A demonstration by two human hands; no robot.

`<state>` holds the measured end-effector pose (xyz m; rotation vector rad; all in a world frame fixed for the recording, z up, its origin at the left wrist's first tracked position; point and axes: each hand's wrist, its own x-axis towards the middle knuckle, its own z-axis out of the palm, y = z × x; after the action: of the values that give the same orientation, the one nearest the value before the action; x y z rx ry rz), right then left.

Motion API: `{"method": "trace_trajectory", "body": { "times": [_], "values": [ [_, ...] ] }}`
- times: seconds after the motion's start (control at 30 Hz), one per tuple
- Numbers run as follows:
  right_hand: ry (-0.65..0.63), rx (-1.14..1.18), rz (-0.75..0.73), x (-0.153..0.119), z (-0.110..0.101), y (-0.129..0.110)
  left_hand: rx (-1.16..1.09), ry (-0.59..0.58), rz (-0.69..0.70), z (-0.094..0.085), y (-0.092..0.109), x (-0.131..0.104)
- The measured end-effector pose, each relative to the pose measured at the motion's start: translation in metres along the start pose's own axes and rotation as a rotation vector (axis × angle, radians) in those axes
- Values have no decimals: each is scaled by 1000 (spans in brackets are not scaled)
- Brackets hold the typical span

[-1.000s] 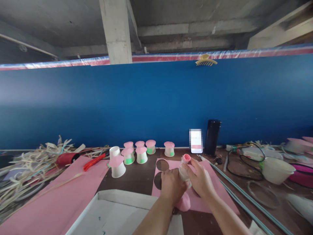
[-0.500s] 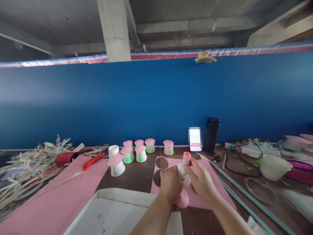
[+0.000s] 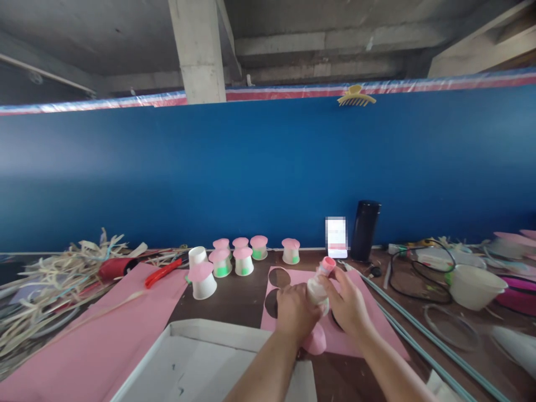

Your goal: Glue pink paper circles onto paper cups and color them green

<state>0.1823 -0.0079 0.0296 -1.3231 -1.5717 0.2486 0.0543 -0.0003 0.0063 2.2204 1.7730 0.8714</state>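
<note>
A white bottle [image 3: 317, 289] is wrapped by my left hand [image 3: 298, 312], over a pink sheet with round holes [image 3: 347, 340]. The fingers of my right hand [image 3: 345, 301] close on the bottle's pink-red cap [image 3: 328, 264], which tilts to the right. Beneath my left hand, a pink piece [image 3: 315, 339] shows at the sheet's near edge. Behind and to the left stand several white cups with pink discs on top, one of them a cup [image 3: 243, 262] with a green patch. A white cup [image 3: 204, 285] with a pink disc carries another cup.
A white tray [image 3: 209, 363] lies in front at the left, beside a pink sheet [image 3: 104, 335] and red-handled tool [image 3: 162, 272]. Pale strips [image 3: 54, 279] pile up far left. A phone [image 3: 336, 237] and black bottle [image 3: 365, 230] stand at the back; blue rods [image 3: 422, 335] lie right.
The cap has shifted slightly right and tilted away from the bottle's upright line, with my right hand on it. The whole view has shifted a little.
</note>
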Motion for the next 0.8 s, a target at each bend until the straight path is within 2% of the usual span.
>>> {"method": "trace_trajectory", "body": {
  "times": [0.17,0.27,0.37,0.47,0.57,0.67,0.8],
  "values": [
    [-83,-7,2,1,1,-3,-24,-2,27,-2,-1,-1],
    [-41,-82,0,2,1,-3,-15,4,16,-2,0,-1],
    [11,-50,26,2,-1,-2,-20,13,11,-1,0,-1],
    [-35,1,36,1,0,-3,-21,19,25,0,-1,-1],
    [-76,-72,15,1,3,-3,12,5,14,1,-1,0],
    [-13,-90,22,3,2,-1,28,2,-6,1,0,0],
    [80,14,32,3,-13,0,-9,5,9,-2,-1,-2]
  ]
}}
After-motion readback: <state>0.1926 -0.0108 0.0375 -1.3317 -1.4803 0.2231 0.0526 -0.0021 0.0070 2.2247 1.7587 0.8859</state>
